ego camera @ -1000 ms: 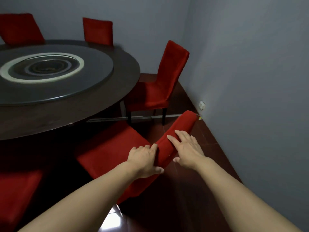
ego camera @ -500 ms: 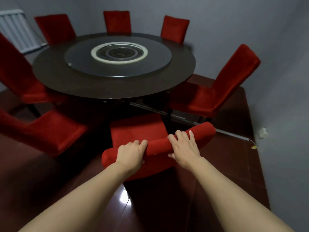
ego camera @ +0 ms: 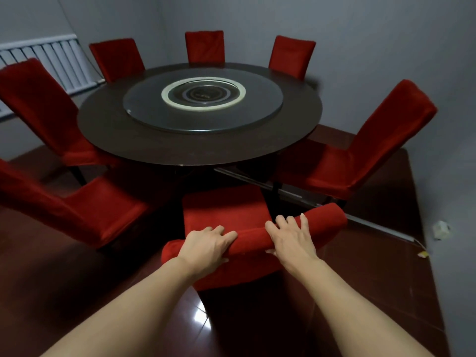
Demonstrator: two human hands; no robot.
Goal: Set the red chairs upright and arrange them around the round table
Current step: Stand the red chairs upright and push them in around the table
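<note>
A red chair (ego camera: 226, 215) stands upright right in front of me, its seat facing the dark round table (ego camera: 201, 143). My left hand (ego camera: 206, 247) grips the top edge of its backrest, fingers curled over the front. My right hand (ego camera: 292, 239) grips the same edge further right, thumb underneath. Several other red chairs stand upright around the table, among them one at the near left (ego camera: 85, 210) and one at the right (ego camera: 360, 153).
A glass turntable (ego camera: 257, 114) lies on the table's middle. A grey wall (ego camera: 443, 176) runs close on the right, with a white socket block (ego camera: 441, 229) at its foot. A white radiator (ego camera: 59, 60) hangs at the far left. Glossy dark red floor lies around me.
The chair has swung round from angled beside the wall to square in front of the table, both hands staying on its backrest. My view has lifted and turned left, so the whole table shows.
</note>
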